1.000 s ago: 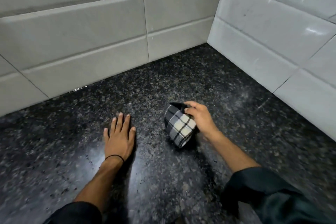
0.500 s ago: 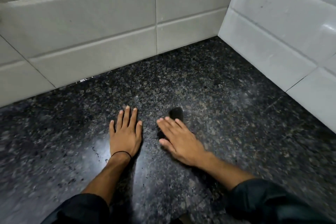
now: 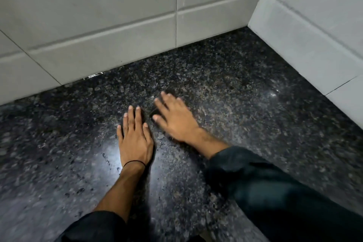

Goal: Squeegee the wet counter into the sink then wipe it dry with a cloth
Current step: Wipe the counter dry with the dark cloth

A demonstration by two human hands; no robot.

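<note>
The black speckled granite counter (image 3: 255, 124) fills the view, with water drops (image 3: 107, 160) glinting beside my left wrist. My left hand (image 3: 135, 135) lies flat on the stone, fingers together, holding nothing. Just to its right, my right hand (image 3: 176, 120) presses flat and looks blurred. Under it is the cloth (image 3: 154, 113), of which only a small dark corner shows between thumb and forefinger; the rest is hidden. No squeegee or sink is in view.
A white tiled back wall (image 3: 117, 25) and a white tiled right wall (image 3: 314, 35) meet in a corner at the far right. A thin wet line (image 3: 94, 75) glints at the foot of the back wall.
One second ago my right hand held the checked cloth bunched above the counter. It has since flattened it onto the stone and slid it forward and left, next to my left hand.
</note>
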